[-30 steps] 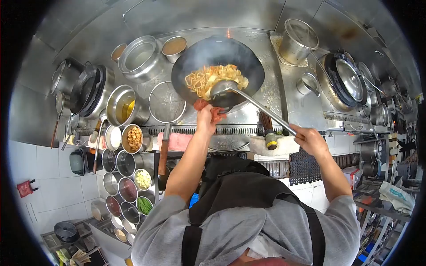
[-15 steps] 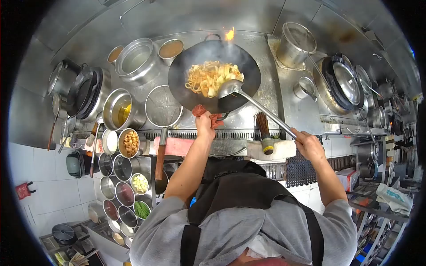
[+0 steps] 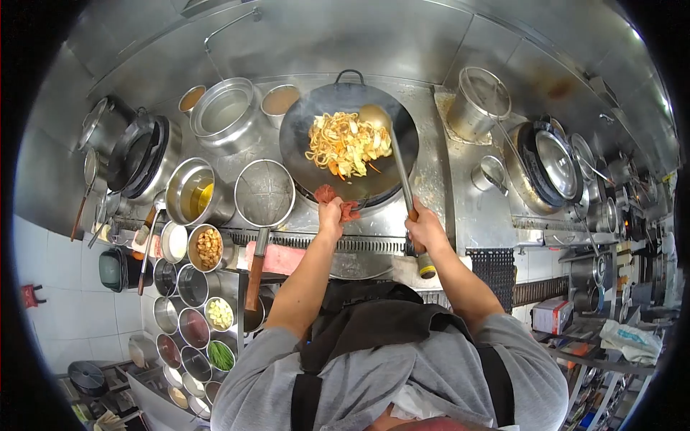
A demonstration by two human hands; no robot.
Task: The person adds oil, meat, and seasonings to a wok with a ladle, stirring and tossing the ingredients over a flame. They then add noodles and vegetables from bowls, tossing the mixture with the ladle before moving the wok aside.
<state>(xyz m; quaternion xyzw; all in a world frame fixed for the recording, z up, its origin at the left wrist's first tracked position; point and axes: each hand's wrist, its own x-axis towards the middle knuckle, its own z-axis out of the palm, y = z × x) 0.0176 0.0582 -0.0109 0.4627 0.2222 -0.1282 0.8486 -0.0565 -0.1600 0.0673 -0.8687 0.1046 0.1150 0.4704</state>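
My left hand (image 3: 331, 214) is closed round a red cloth (image 3: 345, 207) at the near rim of a black wok (image 3: 302, 161). Noodles with pale vegetable pieces (image 3: 345, 144) lie in the wok, with light steam above them. My right hand (image 3: 426, 226) grips the handle of a long metal ladle (image 3: 400, 161). The ladle's bowl (image 3: 374, 115) is at the right edge of the noodles, its rounded side partly brownish. A brush (image 3: 426, 267) with a yellow band lies just below my right hand, its bristles mostly hidden.
Left of the wok are a wire strainer (image 3: 265, 192), a pot of yellow oil (image 3: 196, 192) and a large pot (image 3: 224, 111). Several ingredient containers, one with brown cubes (image 3: 209, 248), stand lower left. A tall pot (image 3: 471, 115) and a small metal cup (image 3: 489, 173) are at right.
My right hand has moved left, nearer the wok. The ladle is now steeper, its bowl turned over and farther up. The flame behind the wok is gone, and the noodles have shifted.
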